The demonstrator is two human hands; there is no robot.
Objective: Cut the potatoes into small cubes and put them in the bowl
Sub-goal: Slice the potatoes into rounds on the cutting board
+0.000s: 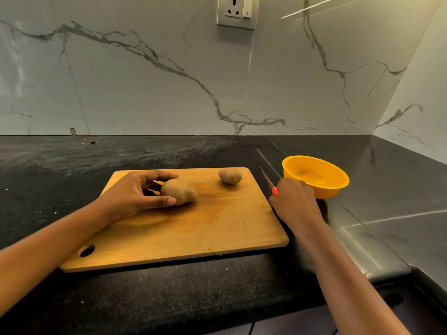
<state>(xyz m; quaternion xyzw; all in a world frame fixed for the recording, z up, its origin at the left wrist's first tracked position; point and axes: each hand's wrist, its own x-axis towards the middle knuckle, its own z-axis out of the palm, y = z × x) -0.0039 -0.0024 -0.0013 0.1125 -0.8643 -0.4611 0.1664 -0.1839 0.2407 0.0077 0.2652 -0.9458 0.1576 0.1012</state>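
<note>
Head view: one board (183,238) at front edge of counter (169,298), two potatoes, one knife (267,180), one bowl (326,192). Left hand (130,197) curls round near potato (180,191) mid-board. Right hand (294,201), just off board's right edge, grips knife. Far potato (230,175) at board's far right corner; bowl right of it.
</note>
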